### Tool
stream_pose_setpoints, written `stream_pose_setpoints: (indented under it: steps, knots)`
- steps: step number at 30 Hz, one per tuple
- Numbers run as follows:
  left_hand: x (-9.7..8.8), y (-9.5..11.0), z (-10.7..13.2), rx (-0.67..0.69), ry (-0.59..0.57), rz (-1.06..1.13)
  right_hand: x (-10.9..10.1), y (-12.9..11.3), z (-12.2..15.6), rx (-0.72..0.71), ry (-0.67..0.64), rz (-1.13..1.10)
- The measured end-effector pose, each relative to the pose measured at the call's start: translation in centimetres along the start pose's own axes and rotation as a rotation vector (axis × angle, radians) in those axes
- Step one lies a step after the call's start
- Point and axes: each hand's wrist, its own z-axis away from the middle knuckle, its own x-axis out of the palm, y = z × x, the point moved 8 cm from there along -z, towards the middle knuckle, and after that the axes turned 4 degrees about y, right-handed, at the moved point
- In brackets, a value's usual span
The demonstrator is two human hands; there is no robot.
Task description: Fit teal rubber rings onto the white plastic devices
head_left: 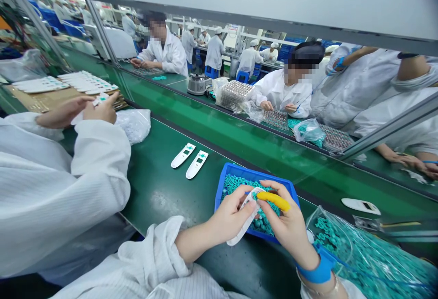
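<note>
My left hand (230, 212) is closed around a white plastic shell (243, 230), which it holds tilted over the blue bin. At the shell's upper end, my right hand (285, 219) brings thumb and forefinger together on a small teal plastic piece (254, 196), partly hidden by the fingers. A yellow finger cot (273, 200) covers the right forefinger, and a blue strap (316, 267) circles that wrist. Beneath both hands stands the blue bin (219, 198), holding many loose teal pieces (263, 227).
Two white shells (183, 155) with teal pieces lie on the green table (160, 198). A clear bag of teal parts (369, 258) sits at right, near another white shell (361, 206). At left, a co-worker's sleeve (99, 157) reaches over the table beside a plastic bag (134, 125).
</note>
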Motion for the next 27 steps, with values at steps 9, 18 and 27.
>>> stream_pose_setpoints:
  steps: [9, 18, 27]
  knots:
    - [-0.5, 0.0, 0.1, 0.037, -0.019, -0.206, 0.1, -1.7, -0.8, -0.26, -0.114, 0.1]
    - [-1.0, 2.4, 0.3, 0.234, 0.087, -0.428, 1.2, 0.4, 0.8, 0.285, 0.033, -0.409]
    - [-0.8, 4.4, 2.4, 0.562, 0.22, -0.555, 2.8, -0.8, 2.1, 0.414, 0.179, -0.535]
